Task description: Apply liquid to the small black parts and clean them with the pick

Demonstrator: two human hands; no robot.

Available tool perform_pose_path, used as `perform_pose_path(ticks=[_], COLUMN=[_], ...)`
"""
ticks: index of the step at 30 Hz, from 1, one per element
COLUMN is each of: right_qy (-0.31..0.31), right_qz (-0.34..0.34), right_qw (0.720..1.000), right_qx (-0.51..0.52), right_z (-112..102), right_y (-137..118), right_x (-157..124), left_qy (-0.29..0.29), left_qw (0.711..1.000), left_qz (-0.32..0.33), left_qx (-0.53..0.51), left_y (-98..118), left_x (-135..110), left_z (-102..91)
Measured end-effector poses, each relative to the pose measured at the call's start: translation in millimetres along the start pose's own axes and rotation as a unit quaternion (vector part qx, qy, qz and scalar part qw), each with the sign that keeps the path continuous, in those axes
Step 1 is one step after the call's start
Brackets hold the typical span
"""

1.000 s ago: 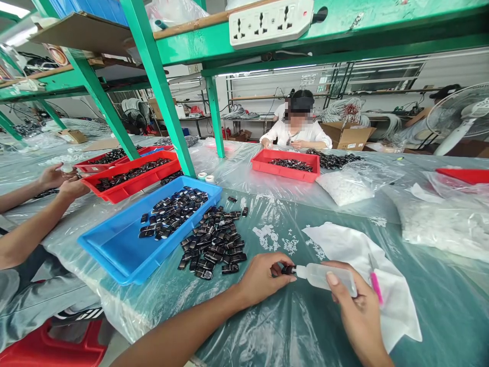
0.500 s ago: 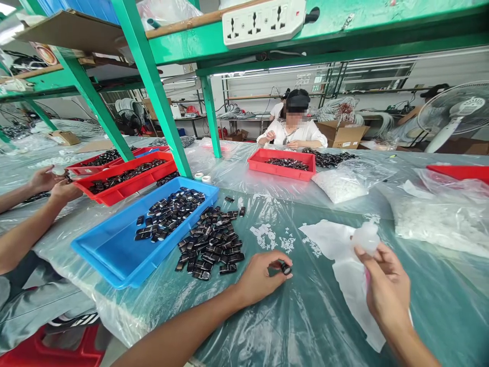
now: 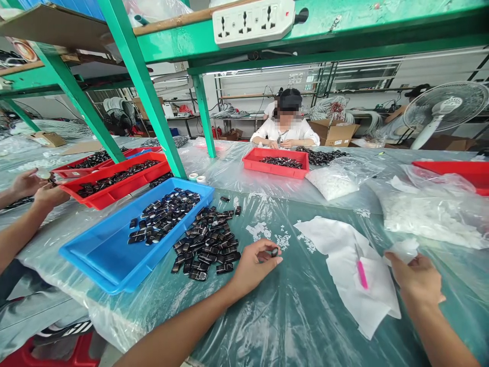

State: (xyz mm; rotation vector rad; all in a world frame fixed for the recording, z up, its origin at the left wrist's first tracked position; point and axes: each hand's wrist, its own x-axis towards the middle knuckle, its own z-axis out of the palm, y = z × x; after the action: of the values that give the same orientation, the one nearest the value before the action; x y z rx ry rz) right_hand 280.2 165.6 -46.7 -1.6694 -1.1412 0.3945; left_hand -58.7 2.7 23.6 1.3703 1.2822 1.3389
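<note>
My left hand [image 3: 254, 265] pinches a small black part [image 3: 274, 252] between thumb and fingertips, above the green tabletop. Just left of it lies a loose pile of black rectangular parts [image 3: 208, 242]. My right hand [image 3: 418, 280] is closed on a whitish, translucent piece [image 3: 407, 250] whose exact kind I cannot make out. Between my hands a white sheet [image 3: 344, 255] is spread on the table, and a pink-handled tool [image 3: 361, 274] with a thin shaft rests on it. Small white bits [image 3: 282, 240] are scattered beyond my left hand.
A blue tray [image 3: 103, 255] of black parts stands at left, with red trays [image 3: 114, 186] behind it. Bags of white pieces [image 3: 431, 216] lie at right. A co-worker [image 3: 284, 122] sits opposite; another person's hands [image 3: 42, 191] work at far left. A green post [image 3: 147, 97] rises from the table.
My right hand has moved right with the whitish piece, uncovering the pink-handled tool on the sheet. My left hand still holds the black part. The view has shifted slightly.
</note>
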Motion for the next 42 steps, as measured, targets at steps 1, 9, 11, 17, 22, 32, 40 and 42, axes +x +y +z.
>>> perform_pose_path(ticks=[1,9,11,17,22,32,40,42], right_qy=[0.008,0.117,0.033,-0.302,-0.381,-0.360,-0.359,-0.363], right_qz=[0.036,-0.214,-0.295,-0.285,-0.360,-0.368,-0.373,-0.377], right_qw=[0.999,0.970,0.955,0.908,0.850,0.843,0.837,0.836], right_qx=[-0.033,-0.025,0.027,0.064,-0.044,-0.154,-0.180,-0.163], right_z=[0,-8,-1,28,53,118,121,120], right_y=[-5,-81,-95,-124,-147,-168,-166,-165], right_x=[-2,-60,-80,-133,-150,-156,-152,-152], left_qy=[0.014,0.117,0.124,0.159,0.158,0.109,0.054,0.043], left_qw=[1.000,0.988,0.987,0.980,0.979,0.987,0.992,0.993], left_qz=[-0.007,-0.041,-0.039,-0.028,-0.029,-0.055,-0.054,-0.055], left_qx=[-0.026,-0.094,-0.099,-0.113,-0.130,-0.106,-0.102,-0.100], left_y=[1,8,8,8,2,5,-4,-5], left_x=[2,13,14,17,18,16,11,10], left_z=[-2.0,-19.1,-21.6,-27.0,-26.9,-21.3,-14.8,-12.7])
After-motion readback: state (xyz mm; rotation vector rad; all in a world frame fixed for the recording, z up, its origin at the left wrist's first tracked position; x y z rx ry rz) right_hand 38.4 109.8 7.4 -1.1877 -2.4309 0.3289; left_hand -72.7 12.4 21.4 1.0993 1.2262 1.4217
